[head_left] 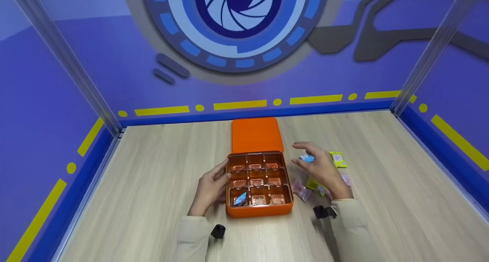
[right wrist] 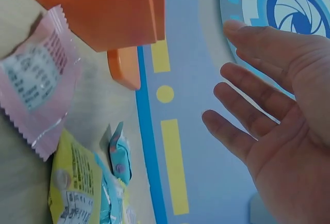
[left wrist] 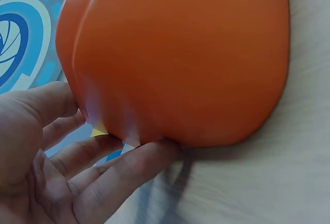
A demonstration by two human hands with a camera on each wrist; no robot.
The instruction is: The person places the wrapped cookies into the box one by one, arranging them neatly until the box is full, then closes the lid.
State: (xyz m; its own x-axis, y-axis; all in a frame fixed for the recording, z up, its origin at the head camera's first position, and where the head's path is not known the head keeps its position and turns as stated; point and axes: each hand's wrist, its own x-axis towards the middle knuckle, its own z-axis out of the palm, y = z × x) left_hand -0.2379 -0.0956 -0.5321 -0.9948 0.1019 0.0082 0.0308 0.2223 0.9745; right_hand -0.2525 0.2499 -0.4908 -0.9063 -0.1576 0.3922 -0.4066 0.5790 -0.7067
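An orange box [head_left: 259, 211] with a grid of shiny compartments stands mid-table, and one blue wrapped sweet [head_left: 240, 199] lies in its front-left compartment. My left hand [head_left: 210, 185] rests with straight fingers against the box's left wall [left wrist: 180, 53]; the fingers [left wrist: 118, 167] touch its lower edge. My right hand [head_left: 319, 166] hovers open to the right of the box, above a blue packet [head_left: 306, 158], and holds nothing [right wrist: 268, 105]. The blue packet [right wrist: 119, 154] lies on the table below that hand, beside a yellow packet [right wrist: 72, 188] and a pink packet [right wrist: 36, 79].
The orange lid [head_left: 256, 135] lies flat behind the box. More packets lie right of the box: a yellow-green one [head_left: 338, 159], a pink one [head_left: 301, 190] and a yellow one [head_left: 315, 184]. Blue walls with metal posts [head_left: 431, 52] enclose the wooden table [head_left: 153, 170].
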